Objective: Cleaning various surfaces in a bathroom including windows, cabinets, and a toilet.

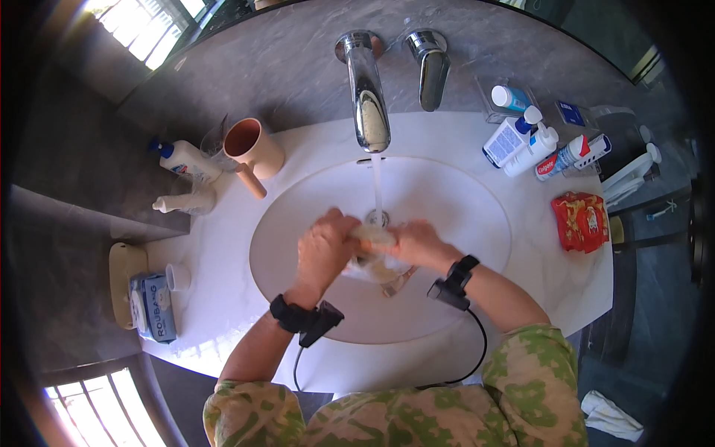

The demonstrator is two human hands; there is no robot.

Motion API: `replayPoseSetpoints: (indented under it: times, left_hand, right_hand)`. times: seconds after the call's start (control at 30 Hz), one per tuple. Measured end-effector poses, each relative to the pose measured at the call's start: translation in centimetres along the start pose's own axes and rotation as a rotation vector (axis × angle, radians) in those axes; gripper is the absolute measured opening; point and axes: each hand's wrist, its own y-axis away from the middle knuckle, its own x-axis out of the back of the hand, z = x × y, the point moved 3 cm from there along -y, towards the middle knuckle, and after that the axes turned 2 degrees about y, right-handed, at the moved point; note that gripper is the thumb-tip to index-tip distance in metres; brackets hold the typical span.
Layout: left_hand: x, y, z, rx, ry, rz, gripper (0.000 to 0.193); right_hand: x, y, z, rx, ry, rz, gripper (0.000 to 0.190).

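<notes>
Over the oval white sink basin point(469, 223), my left hand point(327, 248) and my right hand point(419, 243) grip a light-coloured, wet-looking cloth point(374, 240) between them. The cloth is blurred, and part of it hangs below my fingers towards the basin. Water runs from the chrome faucet spout point(371, 106) in a thin stream, just behind the cloth. The metal drain point(377, 218) shows beside the stream. Each wrist wears a black strap with a small device and a cable. My fingertips are partly hidden by the cloth.
A beige mug point(268, 153), a pump bottle point(187, 159), a small white cup point(178, 277) and a blue wipes pack point(153, 307) stand at left. Bottles, a Colgate toothpaste tube point(561, 159) and a red packet point(581, 222) are at right. A chrome faucet handle point(433, 72) is on the wall.
</notes>
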Motion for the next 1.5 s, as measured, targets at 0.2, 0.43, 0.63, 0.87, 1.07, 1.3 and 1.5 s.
replayPoseSetpoints:
  times: [0.2, 0.43, 0.63, 0.87, 1.07, 1.3, 1.5]
  left_hand:
    - [3.3, 0.0, 0.7, -0.091, 0.038, 0.392, 0.038]
    - [-5.0, 5.7, -5.2, 0.131, 0.010, -0.213, 0.051]
    - [-9.1, 4.5, -3.4, 0.014, 0.233, 0.024, 0.049]
    - [-2.7, 2.3, -0.3, 0.119, 0.792, 0.295, 0.021]
    - [1.2, 2.0, 3.5, 0.032, 0.742, 0.299, 0.019]
    - [0.2, 2.9, 2.9, -0.011, 0.643, 0.159, 0.035]
    - [-7.2, 6.8, -1.2, 1.129, 1.830, 0.089, 0.067]
  right_hand:
    - [10.3, -0.7, -0.4, -0.029, 0.030, 0.547, 0.024]
    - [-0.5, 4.6, 2.4, -0.097, 0.291, -0.463, 0.021]
    - [8.3, 3.2, -4.5, 0.125, 0.142, 0.111, 0.023]
    - [14.8, 3.2, -4.7, 0.167, 0.039, 0.585, 0.022]
    - [10.7, 3.0, -5.5, 0.001, -0.540, 0.451, 0.039]
    - [7.5, 1.1, -3.6, -0.161, -0.729, 0.298, 0.035]
    - [6.2, 3.7, -6.3, -0.290, -1.428, 0.189, 0.031]
